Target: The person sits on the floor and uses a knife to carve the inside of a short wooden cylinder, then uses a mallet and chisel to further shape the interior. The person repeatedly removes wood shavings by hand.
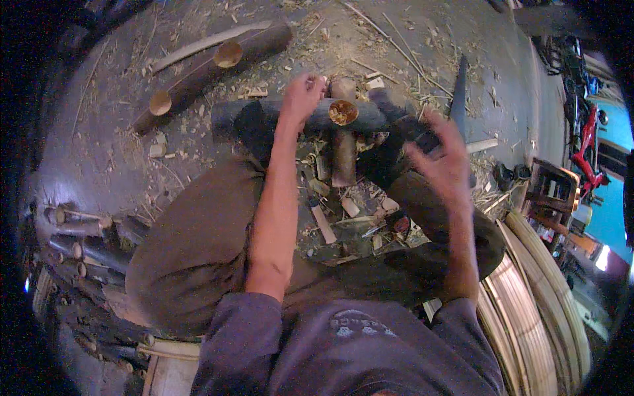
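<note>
A dark pole (317,115) lies crosswise between my feet, over a short brown log (344,162). A round pale cut-out (343,112) in its upper side has wood chips in it. Just left of the cut-out, over the pole, is my left hand (305,96), its fingers curled in; whatever they may hold is hidden. My right hand (441,155) is raised above my right foot, fingers spread and slightly blurred, with nothing visible in it. On the floor between my legs lies a tool with a wooden handle (321,221).
A brown pole (191,89) with two round cut-outs lies at the far left. A saw blade (459,92) stands out beyond my right hand. Cut poles (86,251) are piled at the left, bent pale strips (528,297) at the right. Shavings litter the floor.
</note>
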A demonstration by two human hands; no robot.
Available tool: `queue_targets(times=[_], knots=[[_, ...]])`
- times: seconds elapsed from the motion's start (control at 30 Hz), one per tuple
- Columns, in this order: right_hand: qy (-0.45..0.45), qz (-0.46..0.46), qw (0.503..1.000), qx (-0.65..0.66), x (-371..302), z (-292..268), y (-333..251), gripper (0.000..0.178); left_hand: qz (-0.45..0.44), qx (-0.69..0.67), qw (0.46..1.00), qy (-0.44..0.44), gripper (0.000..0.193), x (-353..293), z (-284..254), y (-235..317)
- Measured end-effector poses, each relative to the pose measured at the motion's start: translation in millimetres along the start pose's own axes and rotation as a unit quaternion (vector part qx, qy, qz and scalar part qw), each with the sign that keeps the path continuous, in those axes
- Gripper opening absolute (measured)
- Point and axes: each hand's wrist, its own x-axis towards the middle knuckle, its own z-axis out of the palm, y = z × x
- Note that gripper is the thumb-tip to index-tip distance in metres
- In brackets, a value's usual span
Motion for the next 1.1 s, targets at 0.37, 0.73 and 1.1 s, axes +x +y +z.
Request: queue_targets(times=[0.37,0.73,1.1], knots=[[0.061,0.132,0.646,0.749,149.0,47.9,55.6,0.052,-0.040,-0.330,0.942,0.035,0.039,50.5,24.8,24.6],[-0.314,0.211,0.853,0.360,206.4,186.6,22.0,0.070,-0.043,-0.361,0.924,0.119,0.065,76.4,45.7,8.2],[-0.041,0.283,0.843,0.455,176.0,182.5,41.8,0.076,0.073,-0.229,0.970,-0.017,0.041,122.1,97.9,-4.3]])
